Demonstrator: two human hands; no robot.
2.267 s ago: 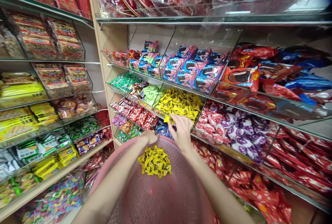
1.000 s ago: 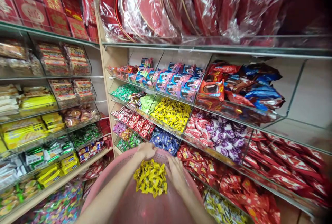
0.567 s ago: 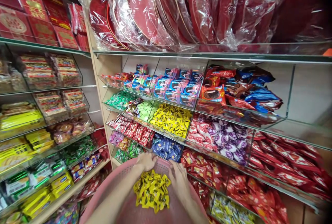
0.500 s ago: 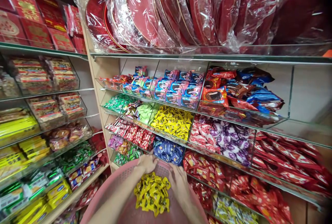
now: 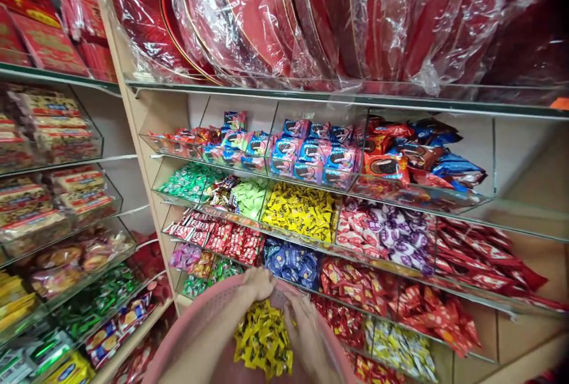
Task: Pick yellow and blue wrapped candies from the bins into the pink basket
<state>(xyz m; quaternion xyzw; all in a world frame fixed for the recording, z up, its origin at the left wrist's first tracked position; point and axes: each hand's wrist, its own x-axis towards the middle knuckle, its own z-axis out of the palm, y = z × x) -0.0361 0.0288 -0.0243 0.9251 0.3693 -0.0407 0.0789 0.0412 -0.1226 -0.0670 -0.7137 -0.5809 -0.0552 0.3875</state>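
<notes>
A pink perforated basket [image 5: 202, 319] sits low in the picture with a heap of yellow wrapped candies [image 5: 263, 341] in it. My left hand [image 5: 258, 284] is closed over the basket's far rim. My right hand [image 5: 303, 328] rests against the basket's right side beside the candy heap; it is blurred and its fingers are hard to read. On the shelf ahead, a clear bin [image 5: 300, 211] holds more of the same yellow candies.
Glass shelves hold bins of green candies [image 5: 189, 179], red bars [image 5: 222, 236], blue candies [image 5: 291, 261], purple and red sweets [image 5: 391, 236] and cookie packs [image 5: 311, 153]. Plastic-wrapped red trays [image 5: 284, 16] stand on top. More snack shelves [image 5: 57, 206] run along the left.
My right hand came back from the yellow candy bin to the basket's right side. The view has tilted upward and the basket has sunk toward the bottom edge.
</notes>
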